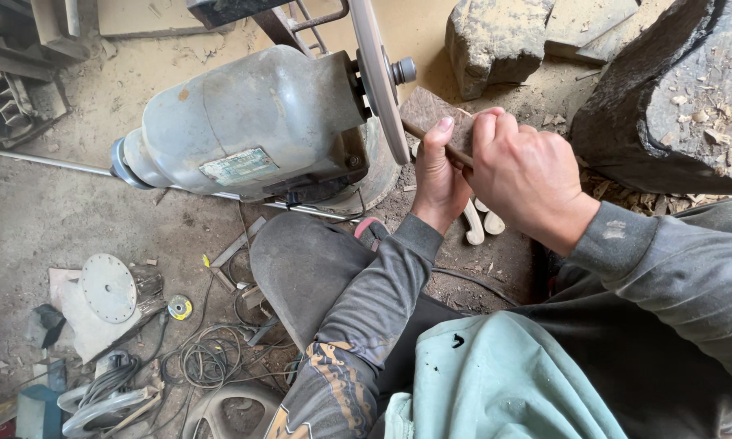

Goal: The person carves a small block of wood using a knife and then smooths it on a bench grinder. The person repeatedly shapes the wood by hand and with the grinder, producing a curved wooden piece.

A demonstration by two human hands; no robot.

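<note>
Both my hands hold a thin brown wooden stick (431, 140) up to the edge of a grey grinding disc (376, 75). My left hand (437, 177) grips the stick from below, thumb pressed near its tip. My right hand (522, 172) is closed around the stick's rear end. The disc is mounted on the shaft of a dusty grey-blue motor (244, 122). Below my hands, pale carved wooden pieces (480, 221) lie on the ground.
Large dark stone blocks (667, 89) with wood shavings stand at the right, another stone (496, 41) at the top. At lower left lie a round metal disc (108, 288), coiled wires (207, 358) and scrap parts. A metal rod (49, 162) runs across the dirt floor.
</note>
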